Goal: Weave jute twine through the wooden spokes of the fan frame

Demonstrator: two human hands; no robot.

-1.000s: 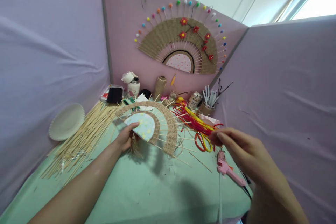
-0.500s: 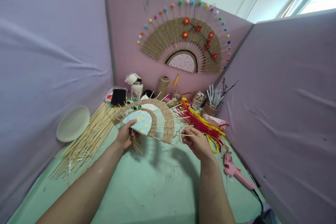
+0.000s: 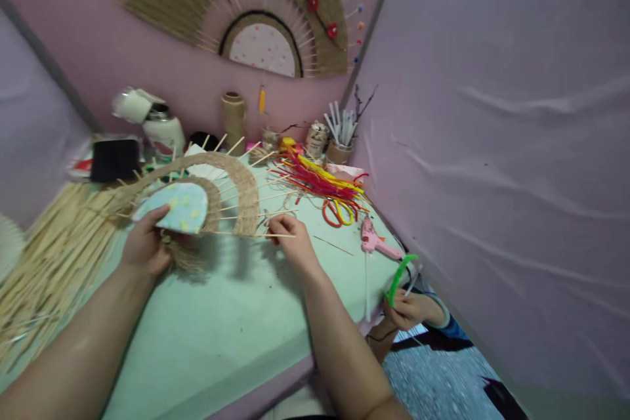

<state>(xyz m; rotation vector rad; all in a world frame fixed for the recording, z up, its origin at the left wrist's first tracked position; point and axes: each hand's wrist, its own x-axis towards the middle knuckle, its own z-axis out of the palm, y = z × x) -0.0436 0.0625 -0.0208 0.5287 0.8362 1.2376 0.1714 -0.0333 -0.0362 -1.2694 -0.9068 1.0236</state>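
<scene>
A half-round fan frame (image 3: pixel 247 200) of thin sticks woven with brown twine is held above the table. My left hand (image 3: pixel 146 246) is closed on its lower middle, thumb on the light-blue patterned cloth (image 3: pixel 186 205). Loose twine ends (image 3: pixel 189 261) hang beside those fingers. At the fan's right edge, my right hand (image 3: pixel 294 244) is closed in a pinch by the lowest stick (image 3: pixel 281 235). A thin strand of twine (image 3: pixel 266 214) shows near the fingertips, though their grip on it is partly hidden.
Pale sticks (image 3: pixel 54 243) lie left. Red and yellow pipe cleaners (image 3: pixel 319 177) and a pink glue gun (image 3: pixel 377 241) lie right. Another person's hand (image 3: pixel 408 310) holds a green pipe cleaner (image 3: pixel 398 279) past the table edge. A finished fan (image 3: pixel 172 10) hangs on the back wall.
The view has turned right and down, so another person's hand with a green pipe cleaner now shows. My left hand still holds the fan; my right hand stays at its right edge.
</scene>
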